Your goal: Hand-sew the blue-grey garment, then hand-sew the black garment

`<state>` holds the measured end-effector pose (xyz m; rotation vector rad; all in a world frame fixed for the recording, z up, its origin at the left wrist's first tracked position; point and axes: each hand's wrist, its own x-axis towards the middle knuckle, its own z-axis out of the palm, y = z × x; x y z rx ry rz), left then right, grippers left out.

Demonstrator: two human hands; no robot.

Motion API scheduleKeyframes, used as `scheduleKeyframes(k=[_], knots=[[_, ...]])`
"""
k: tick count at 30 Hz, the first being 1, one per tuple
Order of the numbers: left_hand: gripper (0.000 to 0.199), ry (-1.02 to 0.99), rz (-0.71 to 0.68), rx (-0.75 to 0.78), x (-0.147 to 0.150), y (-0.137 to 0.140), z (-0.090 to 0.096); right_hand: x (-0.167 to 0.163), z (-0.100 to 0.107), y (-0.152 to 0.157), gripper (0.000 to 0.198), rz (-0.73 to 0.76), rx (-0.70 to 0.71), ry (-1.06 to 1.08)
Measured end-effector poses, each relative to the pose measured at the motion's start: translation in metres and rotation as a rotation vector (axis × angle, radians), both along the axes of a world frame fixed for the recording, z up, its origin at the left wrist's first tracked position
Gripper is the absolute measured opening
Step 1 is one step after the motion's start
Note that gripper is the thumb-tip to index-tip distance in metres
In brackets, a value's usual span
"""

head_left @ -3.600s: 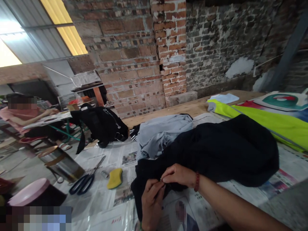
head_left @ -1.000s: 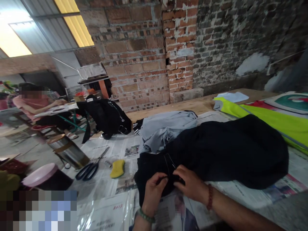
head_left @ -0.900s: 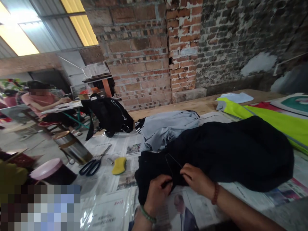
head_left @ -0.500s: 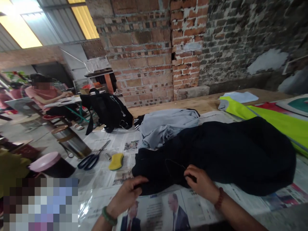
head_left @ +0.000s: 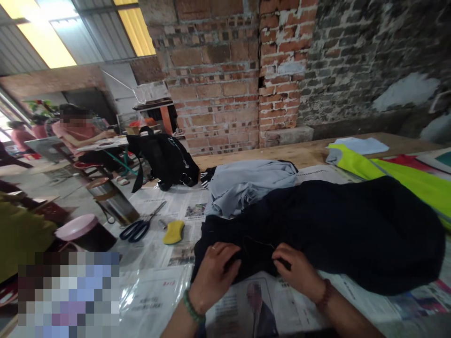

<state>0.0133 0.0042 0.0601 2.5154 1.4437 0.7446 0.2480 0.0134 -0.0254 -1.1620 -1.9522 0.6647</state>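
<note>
A dark navy garment (head_left: 338, 230) lies spread over the newspaper-covered table in front of me. My left hand (head_left: 215, 274), with a green bracelet at the wrist, rests on its left part, fingers curled onto the cloth. My right hand (head_left: 299, 271), wearing a reddish bead bracelet, is pinched at the near edge of the garment. A thin pale thread (head_left: 259, 242) loops across the dark cloth and runs to the right fingertips. Whether a needle is between them is hidden. A folded light grey garment (head_left: 252, 180) lies just behind.
To the left are a yellow sponge (head_left: 174, 232), scissors (head_left: 139, 229), a steel flask (head_left: 114, 202) and a pink-lidded container (head_left: 86, 233). A black backpack (head_left: 164, 162) stands at the back. A neon-yellow vest (head_left: 398, 176) lies right. A person (head_left: 79, 134) sits at another table.
My left hand has moved right and farther onto the dark garment, its fingers now curled over the cloth. My right hand stays pinched near the same spot. The view has shifted slightly left.
</note>
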Motion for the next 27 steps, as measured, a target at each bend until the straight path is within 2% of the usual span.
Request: scheduleKeyframes(k=[4, 8, 10, 14, 17, 19, 23, 27], knots=[[0.029, 0.087, -0.018, -0.125, 0.016, 0.003, -0.021, 0.0, 0.004, 0.0, 0.015, 0.001, 0.021, 0.012], [0.01, 0.053, 0.039, -0.127, 0.008, -0.001, -0.041, -0.001, 0.006, -0.001, 0.015, -0.003, 0.031, 0.021], [0.007, -0.005, 0.042, -0.101, 0.003, -0.006, -0.047, 0.0, 0.005, -0.001, 0.015, 0.009, 0.033, 0.023], [0.007, -0.06, 0.004, -0.036, -0.001, -0.015, -0.048, 0.004, 0.008, -0.004, 0.022, 0.0, 0.097, 0.068], [0.008, -0.046, -0.031, -0.023, 0.0, -0.016, -0.045, 0.0, 0.024, -0.004, 0.027, -0.123, 0.186, 0.197], [0.009, -0.046, -0.05, -0.007, 0.001, -0.015, -0.044, -0.01, 0.038, -0.002, 0.03, -0.149, 0.185, 0.25], [0.011, -0.066, -0.064, 0.009, 0.002, -0.014, -0.043, -0.036, 0.054, 0.004, 0.039, 0.027, 0.062, 0.136], [0.011, -0.086, -0.06, -0.037, 0.001, -0.014, -0.043, -0.047, 0.042, 0.007, 0.022, 0.196, 0.038, -0.062]])
